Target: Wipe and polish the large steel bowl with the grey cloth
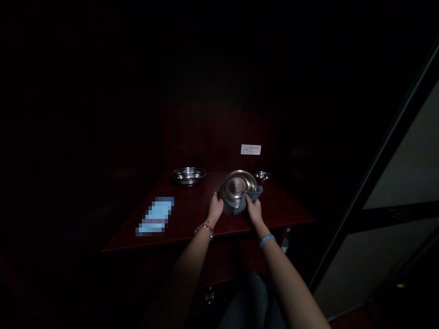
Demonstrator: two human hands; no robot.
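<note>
Clamping the dish (pixel 236 184) by its rim, just lower right of frame centre, the left hand (pixel 215 208) probably steadies it, tilted over the bench (pixel 192 214), so the right hand (pixel 254 212), its grip closed on the cloth (pixel 253 195), can press.

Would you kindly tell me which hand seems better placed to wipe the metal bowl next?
Probably the right hand: it holds the grey cloth against the metal bowl. The left hand, with no cloth visible, grips the bowl's left edge, so it seems better suited to steadying.
</note>
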